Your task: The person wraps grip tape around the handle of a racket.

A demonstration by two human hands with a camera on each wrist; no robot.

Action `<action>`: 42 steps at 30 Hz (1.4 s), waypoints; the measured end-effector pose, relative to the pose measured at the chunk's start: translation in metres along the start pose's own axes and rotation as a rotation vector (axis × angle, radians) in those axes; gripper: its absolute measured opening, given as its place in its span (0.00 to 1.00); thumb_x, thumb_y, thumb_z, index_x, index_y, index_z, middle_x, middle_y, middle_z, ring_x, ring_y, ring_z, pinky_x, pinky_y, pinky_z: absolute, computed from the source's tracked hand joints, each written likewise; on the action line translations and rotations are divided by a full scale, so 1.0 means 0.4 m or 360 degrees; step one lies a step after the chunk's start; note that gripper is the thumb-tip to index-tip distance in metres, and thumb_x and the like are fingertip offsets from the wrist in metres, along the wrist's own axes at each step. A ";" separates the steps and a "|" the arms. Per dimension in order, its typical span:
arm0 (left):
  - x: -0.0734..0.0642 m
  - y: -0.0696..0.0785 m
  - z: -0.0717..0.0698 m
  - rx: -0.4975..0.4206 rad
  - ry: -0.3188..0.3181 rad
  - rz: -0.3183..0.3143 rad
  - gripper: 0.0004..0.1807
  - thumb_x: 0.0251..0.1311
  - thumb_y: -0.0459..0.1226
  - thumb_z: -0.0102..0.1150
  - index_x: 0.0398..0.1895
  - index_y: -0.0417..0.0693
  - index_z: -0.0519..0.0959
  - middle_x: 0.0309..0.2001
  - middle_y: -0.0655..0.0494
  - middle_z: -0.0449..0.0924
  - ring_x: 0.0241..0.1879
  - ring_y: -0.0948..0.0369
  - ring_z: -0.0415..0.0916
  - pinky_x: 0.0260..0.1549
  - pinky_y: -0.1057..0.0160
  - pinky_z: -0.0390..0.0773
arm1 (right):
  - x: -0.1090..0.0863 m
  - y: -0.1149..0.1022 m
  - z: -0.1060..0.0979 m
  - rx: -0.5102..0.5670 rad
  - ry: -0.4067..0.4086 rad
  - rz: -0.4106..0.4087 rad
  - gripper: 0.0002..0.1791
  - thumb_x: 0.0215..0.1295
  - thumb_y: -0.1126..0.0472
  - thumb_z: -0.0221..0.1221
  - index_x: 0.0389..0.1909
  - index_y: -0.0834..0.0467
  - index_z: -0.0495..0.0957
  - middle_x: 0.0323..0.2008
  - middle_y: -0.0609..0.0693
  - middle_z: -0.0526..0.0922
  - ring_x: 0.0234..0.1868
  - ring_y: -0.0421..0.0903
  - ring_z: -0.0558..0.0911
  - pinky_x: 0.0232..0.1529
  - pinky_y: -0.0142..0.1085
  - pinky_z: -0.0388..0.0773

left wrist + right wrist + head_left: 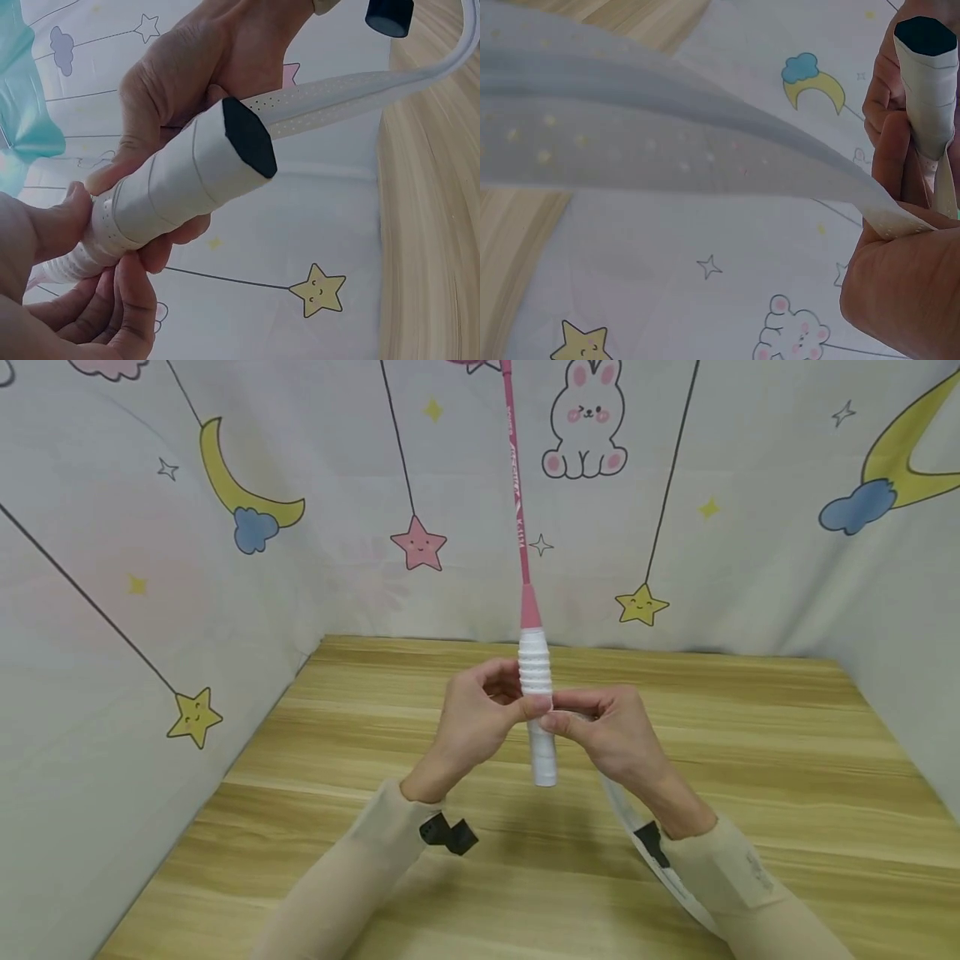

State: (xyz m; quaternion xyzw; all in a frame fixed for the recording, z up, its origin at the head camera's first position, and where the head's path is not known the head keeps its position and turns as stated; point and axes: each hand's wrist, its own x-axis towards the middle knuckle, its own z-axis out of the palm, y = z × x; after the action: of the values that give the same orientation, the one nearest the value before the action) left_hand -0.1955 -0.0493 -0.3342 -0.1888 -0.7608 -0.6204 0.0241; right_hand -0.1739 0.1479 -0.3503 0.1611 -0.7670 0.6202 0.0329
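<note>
A badminton racket with a pink shaft (pixel 516 485) stands upright, its white handle (pixel 544 760) down and its head mostly cut off by the head view's top edge. My left hand (pixel 472 714) grips the handle around its middle, thumb across the front. Beside it my right hand (pixel 618 731) pinches white perforated grip tape (pixel 330 94) where the tape meets the handle. Ridged turns cover the handle's upper part; the lower part looks smoother. The tape's loose length (pixel 652 142) trails past the right wrist. A dark butt cap (pixel 251 142) closes the handle's end.
Below the hands lies a wood-grain tabletop (pixel 360 718). White cloth (pixel 465 602) printed with stars, moons and a rabbit hangs at the back and both sides. Black camera mounts (pixel 447 833) sit at the wrists. Teal material (pixel 22 97) shows at the left wrist view's edge.
</note>
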 end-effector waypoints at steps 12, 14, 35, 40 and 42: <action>0.001 0.003 -0.014 -0.0067 -0.0026 -0.0060 0.17 0.67 0.27 0.72 0.58 0.31 0.85 0.48 0.37 0.87 0.42 0.60 0.84 0.46 0.67 0.85 | -0.002 -0.016 -0.012 -0.0104 -0.0106 -0.0039 0.14 0.71 0.70 0.69 0.55 0.69 0.88 0.53 0.67 0.91 0.47 0.30 0.89 0.49 0.29 0.87; 0.001 0.001 -0.015 -0.0085 -0.0034 -0.0073 0.16 0.68 0.27 0.72 0.57 0.31 0.85 0.49 0.37 0.88 0.43 0.60 0.84 0.48 0.66 0.85 | -0.001 -0.016 -0.012 -0.0125 -0.0096 -0.0017 0.14 0.70 0.69 0.70 0.54 0.68 0.89 0.52 0.65 0.92 0.47 0.31 0.89 0.49 0.29 0.87; -0.002 -0.008 -0.042 -0.0385 -0.0252 -0.0092 0.23 0.74 0.31 0.66 0.67 0.26 0.78 0.54 0.33 0.86 0.46 0.65 0.84 0.49 0.67 0.84 | -0.001 -0.004 -0.025 -0.0015 -0.0110 0.0096 0.11 0.70 0.68 0.71 0.48 0.71 0.90 0.39 0.41 0.94 0.41 0.38 0.89 0.47 0.33 0.87; -0.004 -0.011 -0.049 -0.0478 -0.0300 -0.0085 0.46 0.56 0.54 0.70 0.68 0.25 0.77 0.49 0.50 0.89 0.47 0.65 0.83 0.50 0.67 0.83 | -0.001 -0.001 -0.022 0.0112 -0.0187 0.0117 0.18 0.72 0.64 0.71 0.51 0.77 0.86 0.37 0.34 0.93 0.40 0.35 0.88 0.47 0.31 0.86; -0.004 -0.014 -0.049 -0.0505 -0.0324 -0.0062 0.53 0.50 0.60 0.71 0.68 0.23 0.77 0.47 0.57 0.89 0.47 0.66 0.83 0.50 0.67 0.83 | -0.001 0.003 -0.022 0.0181 -0.0237 0.0112 0.18 0.71 0.57 0.72 0.49 0.71 0.90 0.33 0.34 0.90 0.33 0.33 0.83 0.39 0.28 0.82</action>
State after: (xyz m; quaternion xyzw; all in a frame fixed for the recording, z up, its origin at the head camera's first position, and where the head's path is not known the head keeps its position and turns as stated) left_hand -0.1998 -0.0694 -0.3353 -0.2374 -0.6553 -0.7107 -0.0952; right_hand -0.1753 0.1565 -0.3495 0.1814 -0.7361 0.6498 -0.0552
